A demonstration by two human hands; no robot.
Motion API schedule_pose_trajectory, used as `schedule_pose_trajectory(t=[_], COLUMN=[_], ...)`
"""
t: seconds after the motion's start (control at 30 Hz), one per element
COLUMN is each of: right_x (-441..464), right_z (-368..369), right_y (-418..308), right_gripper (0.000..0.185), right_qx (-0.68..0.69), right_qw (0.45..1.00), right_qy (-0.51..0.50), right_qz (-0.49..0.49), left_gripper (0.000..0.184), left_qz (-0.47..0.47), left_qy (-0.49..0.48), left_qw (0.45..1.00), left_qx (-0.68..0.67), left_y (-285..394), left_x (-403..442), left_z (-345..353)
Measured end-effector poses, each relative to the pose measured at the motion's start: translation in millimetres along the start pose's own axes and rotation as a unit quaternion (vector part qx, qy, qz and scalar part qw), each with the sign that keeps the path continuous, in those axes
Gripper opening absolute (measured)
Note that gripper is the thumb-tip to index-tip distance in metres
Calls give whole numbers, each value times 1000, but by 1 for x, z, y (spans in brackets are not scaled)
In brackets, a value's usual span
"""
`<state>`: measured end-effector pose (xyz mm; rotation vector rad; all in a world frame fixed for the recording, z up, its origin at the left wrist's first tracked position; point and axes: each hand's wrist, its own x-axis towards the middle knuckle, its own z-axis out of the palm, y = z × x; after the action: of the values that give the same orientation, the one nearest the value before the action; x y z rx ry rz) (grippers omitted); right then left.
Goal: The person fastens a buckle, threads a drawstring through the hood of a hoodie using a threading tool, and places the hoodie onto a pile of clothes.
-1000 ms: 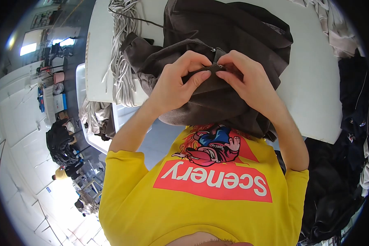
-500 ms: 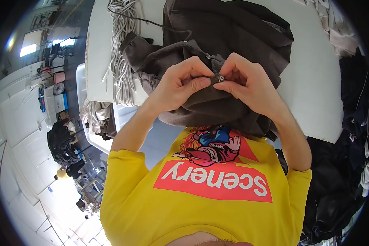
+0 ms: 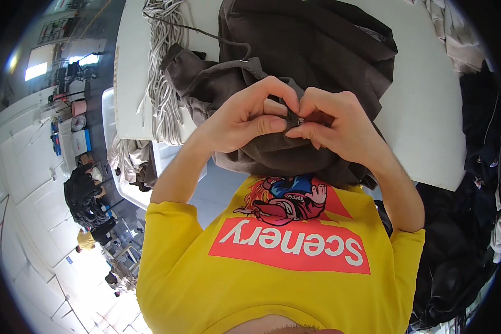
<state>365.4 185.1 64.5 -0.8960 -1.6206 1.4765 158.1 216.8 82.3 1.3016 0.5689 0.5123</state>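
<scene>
A dark brown fabric garment (image 3: 312,50) lies bunched on the white table, its near part hanging over the edge toward me. My left hand (image 3: 250,117) pinches a fold of it between thumb and fingers. Opposite, with fingertips almost meeting the left ones, my right hand (image 3: 334,119) pinches the same fold beside a small metal eyelet (image 3: 301,120), which the fingers partly cover. Whether a cord end is between the fingertips is hidden. A dark cord (image 3: 220,39) runs from another part of the garment toward the upper left.
A bundle of pale grey cords (image 3: 164,83) lies on the left of the white table (image 3: 428,122). Below that side stands a white bin (image 3: 114,161) with garments. Dark clothes (image 3: 445,239) are piled at the right, beige cloth (image 3: 456,42) above. A person (image 3: 86,239) is far left.
Both hands have shifted slightly toward me with the pinched fold. The left index finger now arches over it, and the fingers cover more of the eyelet.
</scene>
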Motion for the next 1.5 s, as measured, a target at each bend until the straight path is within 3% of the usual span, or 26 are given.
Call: schedule_pose_trajectory(t=[0.17,0.23,0.43,0.8,1.0,1.1,1.17,1.4,1.5], right_x=[-3,-4,-5,-8,-8,-6,-8,-10,-11], right_z=[3,5,12,14,21,20,19,23,17], right_y=[5,8,9,12,15,12,8,8,6], right_gripper=[21,22,27,27,26,27,27,28,26], right_qx=[-35,-90,-178,-180,-220,-220,-218,-199,-191], right_qw=[999,991,969,971,955,953,954,960,970], right_qy=[32,72,99,113,146,147,142,137,111], right_qz=[9,-63,-138,-113,-136,-149,-151,-141,-104], left_gripper=[20,18,8,8,8,8,7,13,15], left_qz=[-32,-34,-23,13,-28,-30,-20,-11,-35], left_qy=[-25,-6,2,29,10,16,40,21,26], left_qw=[997,997,989,984,977,979,999,1000,998], left_qx=[64,74,146,177,212,203,26,-10,37], left_y=[-2,-5,4,0,-1,-3,-13,-11,-10], left_x=[0,-2,-6,-3,-2,-4,-7,-9,-10], left_z=[-7,-7,-7,1,-4,-2,-1,6,3])
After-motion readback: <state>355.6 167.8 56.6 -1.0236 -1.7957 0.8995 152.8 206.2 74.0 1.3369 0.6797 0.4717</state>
